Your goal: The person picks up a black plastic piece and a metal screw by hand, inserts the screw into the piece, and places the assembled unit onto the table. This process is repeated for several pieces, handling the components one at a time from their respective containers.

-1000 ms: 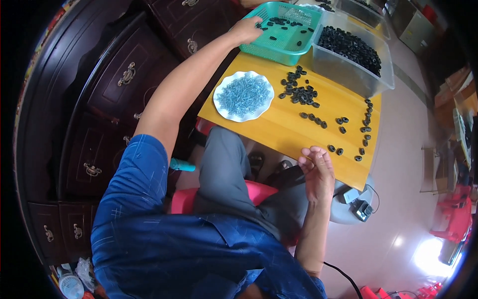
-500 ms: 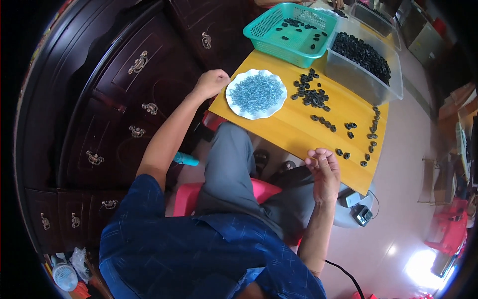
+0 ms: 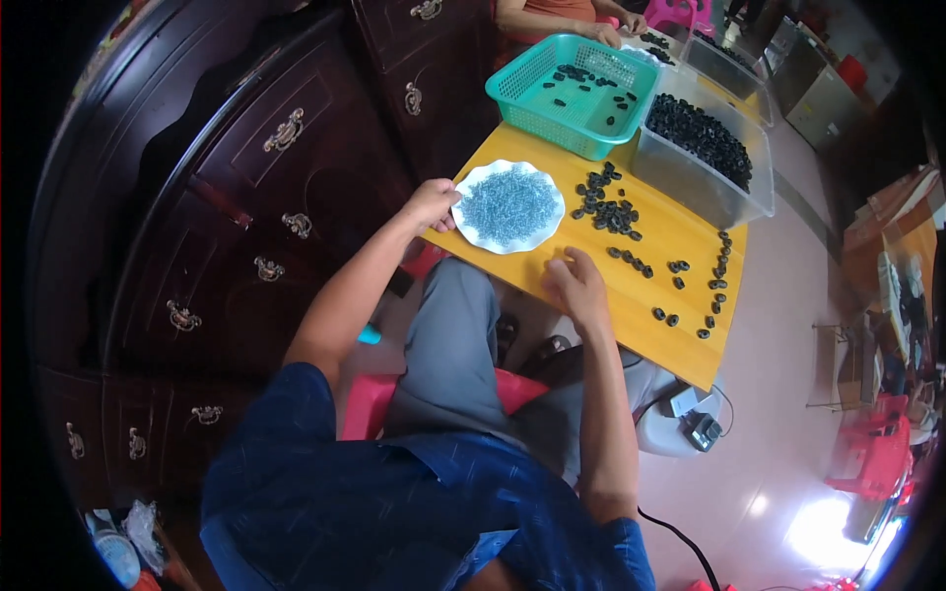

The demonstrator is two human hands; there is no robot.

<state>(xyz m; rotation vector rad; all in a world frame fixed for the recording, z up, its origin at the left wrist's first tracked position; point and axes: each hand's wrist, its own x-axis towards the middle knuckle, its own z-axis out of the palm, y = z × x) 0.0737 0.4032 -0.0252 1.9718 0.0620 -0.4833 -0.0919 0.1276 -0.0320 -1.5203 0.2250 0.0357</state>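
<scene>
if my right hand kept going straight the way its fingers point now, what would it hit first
Probably the near right rim of the white scalloped plate, just up and left of your right hand; its height above the tabletop is unclear.

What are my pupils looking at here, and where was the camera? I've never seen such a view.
There is no machine: a person works bare-handed. A wide fisheye camera on their head looks down, so straight edges bend. On the yellow table are a white plate of thin bluish pieces, scattered small black parts, a green basket and a clear bin, both also containing black parts. The left hand is at the plate's rim; whether it grips is unclear. The right hand is blurred near the table's front edge, so I cannot tell if it holds anything.
</scene>
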